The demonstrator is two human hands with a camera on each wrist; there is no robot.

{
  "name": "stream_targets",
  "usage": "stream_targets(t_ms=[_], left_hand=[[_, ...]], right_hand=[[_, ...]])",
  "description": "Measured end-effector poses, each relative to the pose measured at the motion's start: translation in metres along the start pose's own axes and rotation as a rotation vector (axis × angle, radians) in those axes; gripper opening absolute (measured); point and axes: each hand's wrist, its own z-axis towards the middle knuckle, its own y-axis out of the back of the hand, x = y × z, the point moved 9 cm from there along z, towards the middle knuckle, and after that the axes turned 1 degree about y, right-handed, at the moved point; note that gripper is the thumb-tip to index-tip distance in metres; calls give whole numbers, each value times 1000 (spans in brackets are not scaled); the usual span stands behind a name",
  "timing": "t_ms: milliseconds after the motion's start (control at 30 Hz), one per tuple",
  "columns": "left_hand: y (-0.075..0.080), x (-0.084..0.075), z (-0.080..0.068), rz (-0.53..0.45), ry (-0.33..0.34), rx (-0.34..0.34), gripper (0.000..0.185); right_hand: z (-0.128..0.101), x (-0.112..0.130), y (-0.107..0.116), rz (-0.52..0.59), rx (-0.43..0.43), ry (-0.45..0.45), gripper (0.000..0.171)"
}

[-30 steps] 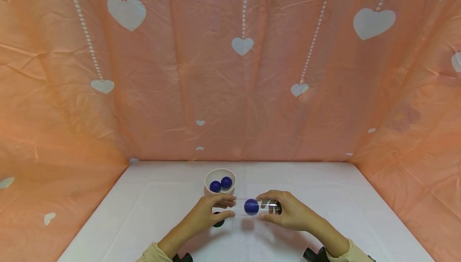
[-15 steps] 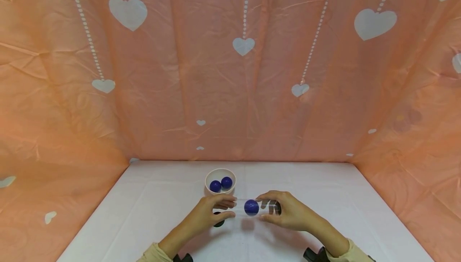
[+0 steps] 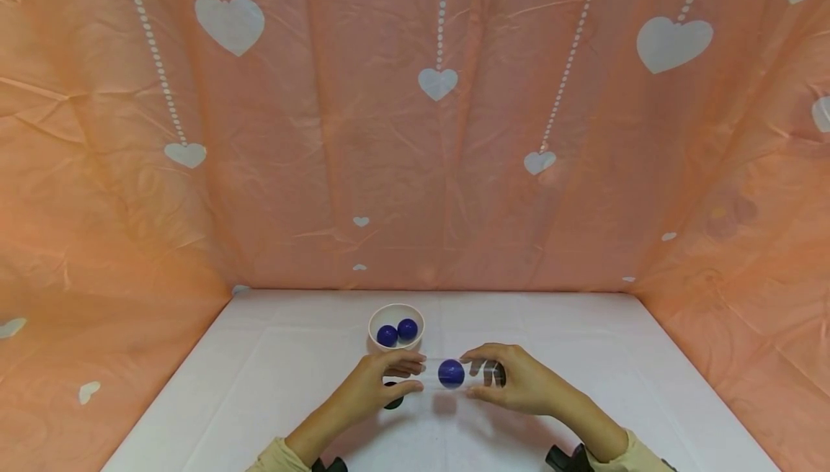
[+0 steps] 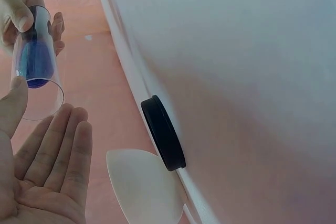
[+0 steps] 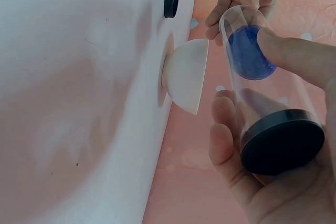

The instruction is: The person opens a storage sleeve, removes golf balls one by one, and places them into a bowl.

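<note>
A clear cylindrical container point(image 3: 433, 373) lies sideways above the table, with one blue ball point(image 3: 451, 374) inside. My right hand point(image 3: 519, 382) grips its closed end, thumb on one side and fingers on the other; the black base point(image 5: 282, 142) shows in the right wrist view. At the open rim point(image 4: 62, 95), my left hand point(image 3: 378, 382) holds the edge between thumb and fairly straight fingertips, palm facing up in the left wrist view. Below the left hand, a black lid point(image 3: 393, 403) lies on the table, partly hidden by the thumb in the head view.
A white bowl point(image 3: 371, 328) stands just beyond the left hand, holding two blue balls point(image 3: 407, 328). The white-covered table point(image 3: 292, 357) is bordered at the back and sides by an orange curtain point(image 3: 389, 169) with pale hearts.
</note>
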Motion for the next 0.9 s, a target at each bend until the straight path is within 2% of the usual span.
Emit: stream_targets(t_ms=[200, 633, 900], left_hand=[[-1, 2, 0, -9, 26, 9, 40], [-1, 3, 1, -12, 29, 11, 40], [-1, 1, 0, 2, 35, 18, 38]], right_hand=[[1, -2, -3, 62, 26, -18, 42], [1, 0, 0, 42, 25, -5, 43], [1, -1, -1, 69, 30, -21, 44]])
